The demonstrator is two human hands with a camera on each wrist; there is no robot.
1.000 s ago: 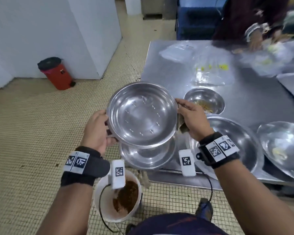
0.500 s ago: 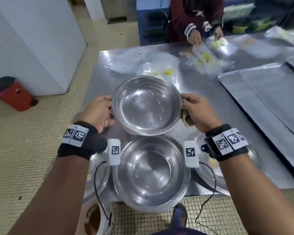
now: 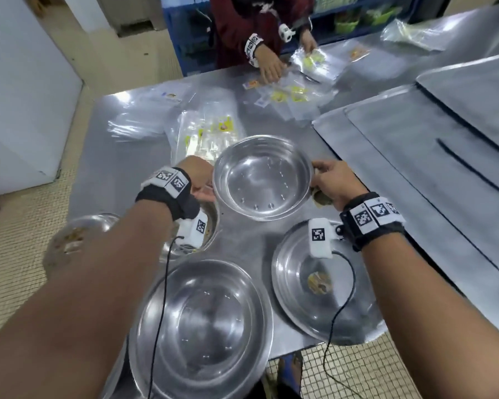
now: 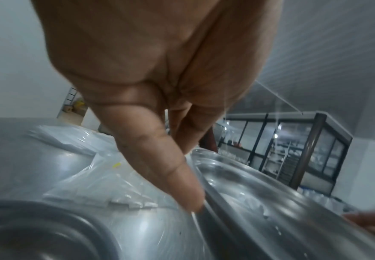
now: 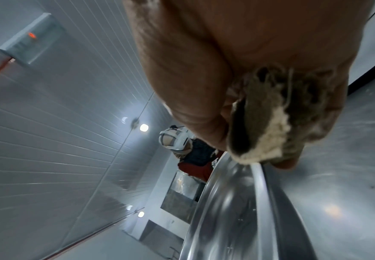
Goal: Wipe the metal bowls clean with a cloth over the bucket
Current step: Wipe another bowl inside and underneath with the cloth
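Observation:
I hold a clean-looking metal bowl level and low over the steel table. My left hand grips its left rim, thumb on the edge. My right hand pinches the right rim together with a dirty, frayed cloth, which bulges from the fist against the bowl rim. I cannot tell whether the bowl touches the table. The bucket is out of view.
A large bowl sits at the front edge, a bowl with food residue to its right, and two dirty bowls on the left. Plastic bags lie behind. Another person's hands work opposite. Flat metal trays lie right.
The bowl travelled with both hands from over the bucket at the table's left corner inward over the table. The bucket has left the view.

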